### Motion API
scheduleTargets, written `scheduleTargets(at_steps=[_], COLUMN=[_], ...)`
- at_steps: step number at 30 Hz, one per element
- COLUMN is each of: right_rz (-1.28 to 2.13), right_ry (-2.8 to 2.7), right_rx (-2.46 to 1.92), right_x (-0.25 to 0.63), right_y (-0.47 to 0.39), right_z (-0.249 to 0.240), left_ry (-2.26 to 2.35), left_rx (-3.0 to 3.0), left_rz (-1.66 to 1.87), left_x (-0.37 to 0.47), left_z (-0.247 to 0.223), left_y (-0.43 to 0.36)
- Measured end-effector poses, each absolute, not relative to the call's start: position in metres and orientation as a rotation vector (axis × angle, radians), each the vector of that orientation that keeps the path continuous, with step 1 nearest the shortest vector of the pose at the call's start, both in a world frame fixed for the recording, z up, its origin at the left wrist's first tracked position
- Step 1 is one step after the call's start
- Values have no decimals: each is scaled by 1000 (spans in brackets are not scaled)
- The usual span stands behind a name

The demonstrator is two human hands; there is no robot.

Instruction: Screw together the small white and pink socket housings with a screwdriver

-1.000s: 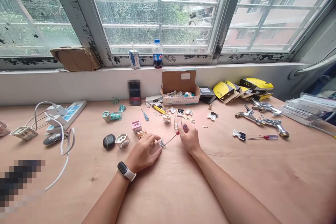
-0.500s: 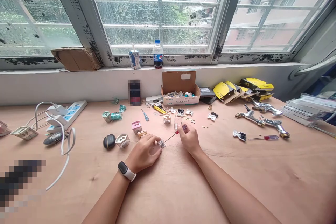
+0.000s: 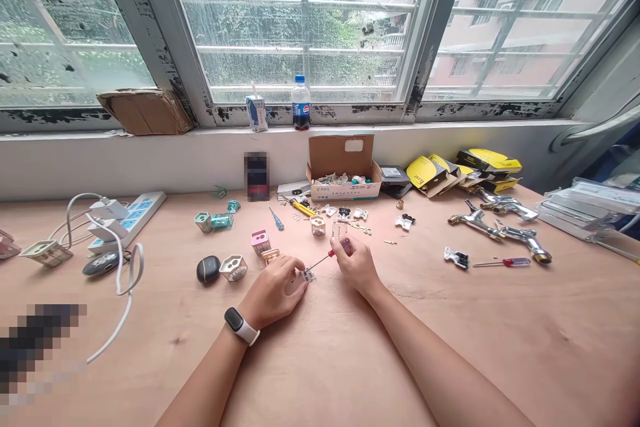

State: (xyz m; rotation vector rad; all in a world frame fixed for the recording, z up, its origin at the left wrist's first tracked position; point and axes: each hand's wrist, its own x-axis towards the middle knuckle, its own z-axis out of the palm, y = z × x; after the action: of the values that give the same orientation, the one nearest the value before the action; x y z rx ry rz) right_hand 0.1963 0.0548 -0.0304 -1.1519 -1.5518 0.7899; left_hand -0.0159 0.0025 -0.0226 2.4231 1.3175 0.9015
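A small clear part with metal in it [image 3: 309, 275] lies on the wooden table [image 3: 320, 360], pinched at its left side by the thumb and fingers of my left hand [image 3: 277, 285]. My right hand [image 3: 357, 265] is closed around the handle of a screwdriver [image 3: 331, 253] with a red collar. Its thin shaft slants down leftward, and the tip reaches the clear part; the exact contact is too small to make out. Just beyond my left hand are a gold-coloured piece [image 3: 271, 255] and a pink sharpener-like block [image 3: 260, 241]. A clear case piece [image 3: 339, 229] lies behind my right hand.
An open cardboard box [image 3: 345, 192] of small parts stands at the back. To the right are metal taps [image 3: 525, 240], another screwdriver [image 3: 515, 262] and a white-and-black piece [image 3: 456, 257]. A black earbud case [image 3: 208, 270] and power strip [image 3: 135, 217] are left.
My right hand has shifted slightly down and left, and the screwdriver lies at a slightly different angle over the clear part. My left hand stays in place.
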Motion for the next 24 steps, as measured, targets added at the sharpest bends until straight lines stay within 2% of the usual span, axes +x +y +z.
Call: scheduleTargets(at_steps=[24], right_rz=[777], right_ry=[-1479], right_rx=[-1141], right_x=[198], right_y=[53], right_z=[-28], left_ry=[1216], left_rx=[2479], left_rz=[909], left_x=[-15], left_z=[-22], left_y=[3])
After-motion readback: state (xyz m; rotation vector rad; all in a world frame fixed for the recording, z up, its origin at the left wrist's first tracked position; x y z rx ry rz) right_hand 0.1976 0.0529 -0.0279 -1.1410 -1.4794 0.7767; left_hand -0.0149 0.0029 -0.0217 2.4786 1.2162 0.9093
